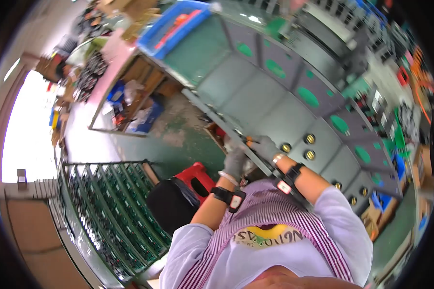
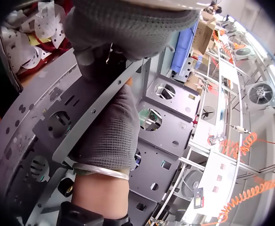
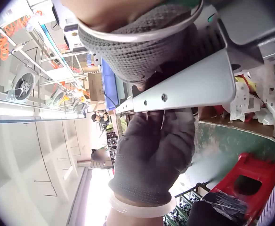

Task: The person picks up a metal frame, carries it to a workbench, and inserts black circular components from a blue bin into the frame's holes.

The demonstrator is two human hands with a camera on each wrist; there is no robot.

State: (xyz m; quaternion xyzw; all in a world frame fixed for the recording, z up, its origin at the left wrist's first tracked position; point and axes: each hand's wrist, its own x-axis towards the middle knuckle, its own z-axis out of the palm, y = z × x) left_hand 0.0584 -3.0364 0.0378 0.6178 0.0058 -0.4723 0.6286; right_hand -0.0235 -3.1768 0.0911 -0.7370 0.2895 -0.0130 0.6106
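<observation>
A long grey metal frame (image 1: 279, 113) with a flanged edge lies on the bench before the person. My gloved left hand (image 1: 234, 161) is at the outer side of its near flange (image 3: 189, 89), fingertips bent up against the lower edge in the right wrist view. A slim glint (image 2: 110, 54) shows between its fingers; whether they pinch anything I cannot tell. Over the inner side reaches my gloved right hand (image 1: 265, 147), with a small orange item (image 1: 248, 140) at its fingertips. The flange separates both hands and partly hides the right fingertips.
Black-and-gold round parts (image 1: 309, 155) stand inside the frame. At its far end is a blue bin (image 1: 171, 29). A red stool (image 1: 197, 176) and a green rack (image 1: 111, 212) stand left of the person. Below the flange, a cardboard box (image 3: 241, 127) holds white scraps.
</observation>
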